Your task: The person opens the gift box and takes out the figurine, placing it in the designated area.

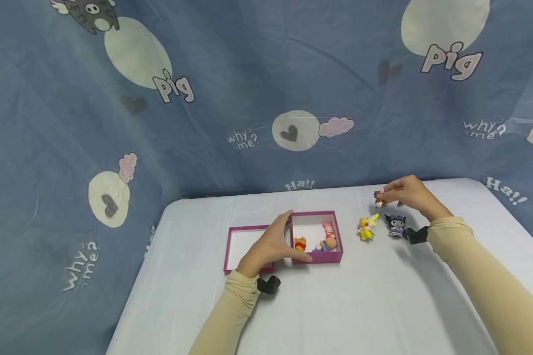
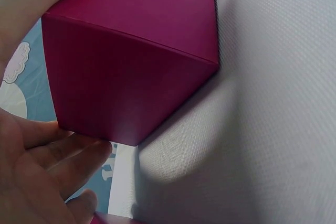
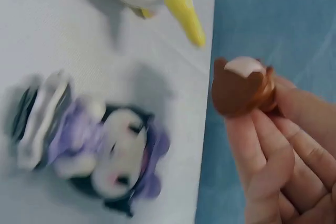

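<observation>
My left hand (image 1: 272,242) grips a magenta box (image 1: 319,258) by its left side, thumb at the front corner and fingers at the back one. In the left wrist view the box's plain outer walls (image 2: 115,77) fill much of the picture. Inside lie a bear figurine in red (image 1: 300,244), a pink figurine (image 1: 328,230) and a blue-and-tan one (image 1: 330,243). Off to the right, my right hand (image 1: 414,195) pinches a small brown figurine (image 3: 236,95) above the table's far edge.
A yellow figurine (image 1: 366,229) and a black-and-purple figurine (image 1: 396,226) stand on the white table (image 1: 360,305), between the box and my right wrist. A shallow magenta-rimmed lid (image 1: 227,251) lies left of the box, partly under my left hand. Blue printed cloth (image 1: 231,98) hangs behind.
</observation>
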A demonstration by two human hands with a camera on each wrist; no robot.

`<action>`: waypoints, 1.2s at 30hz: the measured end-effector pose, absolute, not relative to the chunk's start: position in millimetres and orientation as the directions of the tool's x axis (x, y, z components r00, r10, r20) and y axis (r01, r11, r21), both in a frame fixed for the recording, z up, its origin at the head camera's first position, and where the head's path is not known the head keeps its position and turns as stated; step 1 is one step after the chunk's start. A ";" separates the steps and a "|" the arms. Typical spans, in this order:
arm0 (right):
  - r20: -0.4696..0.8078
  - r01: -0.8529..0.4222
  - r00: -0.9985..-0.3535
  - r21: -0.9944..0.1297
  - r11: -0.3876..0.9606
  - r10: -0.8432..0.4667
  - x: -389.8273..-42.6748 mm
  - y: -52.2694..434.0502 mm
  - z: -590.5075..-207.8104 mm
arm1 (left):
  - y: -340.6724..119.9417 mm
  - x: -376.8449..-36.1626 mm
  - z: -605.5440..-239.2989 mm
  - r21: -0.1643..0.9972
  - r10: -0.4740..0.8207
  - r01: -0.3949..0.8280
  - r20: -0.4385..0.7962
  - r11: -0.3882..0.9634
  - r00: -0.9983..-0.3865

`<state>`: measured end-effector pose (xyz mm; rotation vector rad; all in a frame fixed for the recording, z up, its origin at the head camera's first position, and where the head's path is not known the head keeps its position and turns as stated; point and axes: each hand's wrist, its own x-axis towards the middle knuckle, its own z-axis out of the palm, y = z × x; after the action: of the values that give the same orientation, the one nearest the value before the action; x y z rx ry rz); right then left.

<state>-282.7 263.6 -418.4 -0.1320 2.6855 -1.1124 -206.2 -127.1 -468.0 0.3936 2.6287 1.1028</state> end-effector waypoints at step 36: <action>-0.421 0.229 -0.887 -0.759 0.609 -0.191 -239.9 364.9 -459.6 | -124.9 -206.5 -467.2 0.721 0.337 0.136 -0.142 0.679 -0.931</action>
<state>-239.9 364.9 -459.6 0.0299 2.3698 -1.2112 -206.5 -124.9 -467.2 0.3784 2.6304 1.0986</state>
